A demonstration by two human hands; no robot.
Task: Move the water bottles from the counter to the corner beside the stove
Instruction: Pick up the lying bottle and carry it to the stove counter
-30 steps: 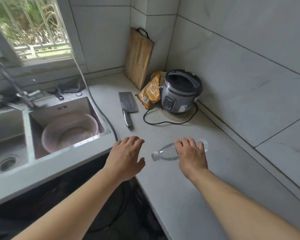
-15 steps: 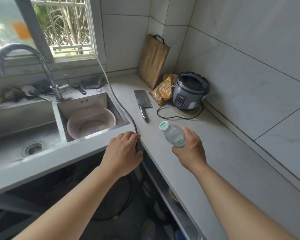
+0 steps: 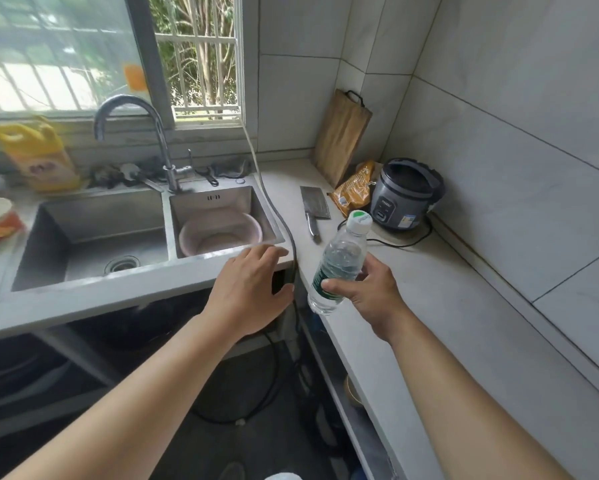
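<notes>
My right hand grips a clear plastic water bottle with a green label and a white cap. The bottle is held nearly upright, tilted a little, in the air above the counter's inner corner edge. My left hand hovers with fingers spread and relaxed over the front rim of the sink counter, holding nothing. No stove shows in this view.
A double steel sink holds a pink basin under a tap. On the right counter lie a cleaver, a yellow snack bag, a grey rice cooker with its cord, and a leaning cutting board. A yellow jug stands at left.
My right hand lifted the bottle from lying on the counter and stood it upright in the air. The view swung left, bringing more of the sink and window into sight.
</notes>
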